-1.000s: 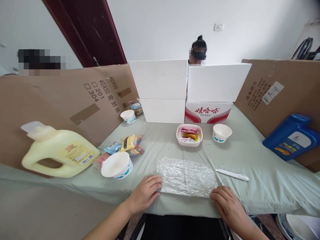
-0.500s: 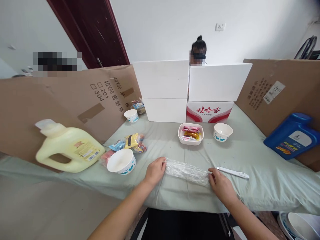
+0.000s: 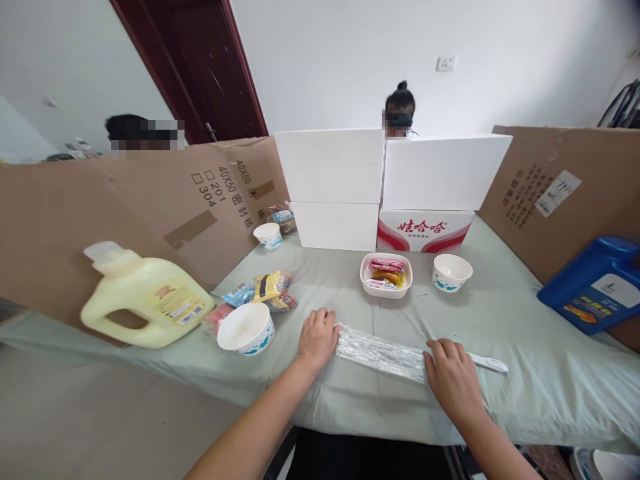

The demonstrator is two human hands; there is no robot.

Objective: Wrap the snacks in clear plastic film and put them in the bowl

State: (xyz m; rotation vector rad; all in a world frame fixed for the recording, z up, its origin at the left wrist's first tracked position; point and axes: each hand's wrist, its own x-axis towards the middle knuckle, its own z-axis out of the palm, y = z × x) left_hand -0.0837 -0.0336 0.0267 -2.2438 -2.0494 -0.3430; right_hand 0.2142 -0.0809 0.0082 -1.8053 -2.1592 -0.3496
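A folded strip of clear plastic film [image 3: 381, 352], crinkled and shiny, stretches between my two hands just over the table's front part. My left hand [image 3: 319, 340] is closed on its left end, fingers curled. At the right end my right hand [image 3: 453, 373] grips the film with thumb and fingers. Beyond that hand lies a white slim tool [image 3: 493, 363], probably a knife; its left part is hidden behind my fingers. Farther back, a white tub [image 3: 386, 292] holds several small wrapped snacks. Right of the tub stands a white paper bowl [image 3: 451, 275] with a blue pattern.
To the left are a yellow jug [image 3: 175, 303], another paper bowl [image 3: 250, 327] and snack packets [image 3: 267, 287]. A small bowl [image 3: 269, 237] sits farther back. White boxes [image 3: 337, 227] and cardboard panels [image 3: 150, 200] border the table. A blue bottle [image 3: 595, 287] leans at right. Two people are behind them.
The film looks tauter and flatter. My right hand has shifted right, with its fingers now covering the slim tool's left part. The whole view has moved slightly.
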